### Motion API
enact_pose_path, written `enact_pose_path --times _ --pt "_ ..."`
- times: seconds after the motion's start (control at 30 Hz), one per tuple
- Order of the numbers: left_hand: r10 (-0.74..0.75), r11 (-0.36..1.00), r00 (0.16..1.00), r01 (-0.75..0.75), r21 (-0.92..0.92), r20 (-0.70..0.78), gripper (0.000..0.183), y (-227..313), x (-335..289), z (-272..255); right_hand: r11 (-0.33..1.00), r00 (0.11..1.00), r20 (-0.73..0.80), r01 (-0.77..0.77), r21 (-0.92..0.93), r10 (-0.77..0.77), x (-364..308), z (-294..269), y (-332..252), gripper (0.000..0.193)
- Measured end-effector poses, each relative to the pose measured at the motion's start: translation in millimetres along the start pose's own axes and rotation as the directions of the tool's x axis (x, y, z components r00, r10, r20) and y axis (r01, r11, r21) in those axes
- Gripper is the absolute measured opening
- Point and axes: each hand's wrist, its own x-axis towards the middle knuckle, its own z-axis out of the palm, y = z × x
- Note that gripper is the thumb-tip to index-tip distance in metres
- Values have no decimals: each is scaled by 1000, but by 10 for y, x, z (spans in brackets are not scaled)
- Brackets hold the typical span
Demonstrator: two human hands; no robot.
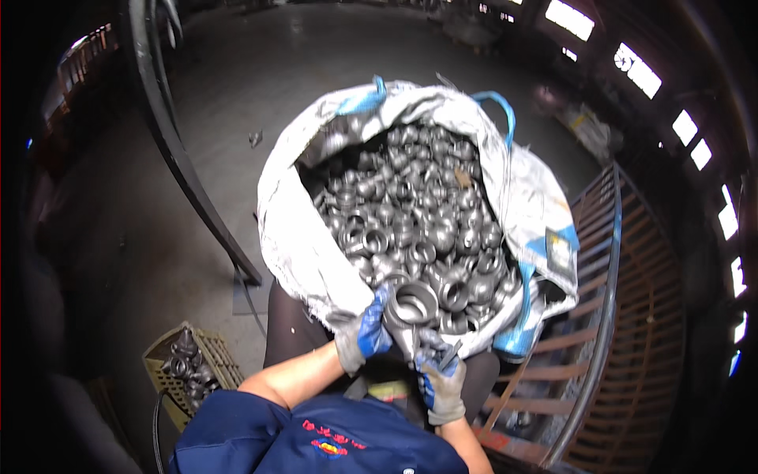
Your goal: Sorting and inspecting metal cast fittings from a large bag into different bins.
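Observation:
A grey metal pipe fitting (413, 306) with a wide round mouth is held up at the near edge of a white bulk bag. My left hand (367, 330), in a grey glove with a blue coated palm, grips the fitting's left side. Close to the fitting's narrower lower end is my right hand (440, 383), gloved the same way. Its fingers are closed around a slim dark tool (450, 355); the tool's exact kind is too small to make out. Many similar fittings (403, 197) fill the bag (290, 217) just beyond my hands.
At lower left stands a yellowish plastic crate (223, 353) holding more fittings. A slatted rusty metal rack (608, 292) with a blue-grey rail runs along the right. A curved dark metal bar (178, 158) rises on the left. Blue straps (505, 114) hang from the bag.

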Motion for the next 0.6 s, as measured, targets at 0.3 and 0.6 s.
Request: enact_pose_path --times 0.3,0.6 --pt "-129 981 986 143 -133 110 50 128 -31 22 981 996 61 -68 181 58 60 107 -367 42" --pt "-213 929 965 248 -274 151 61 146 -102 61 986 982 -93 -162 32 165 -49 -200 -341 51"
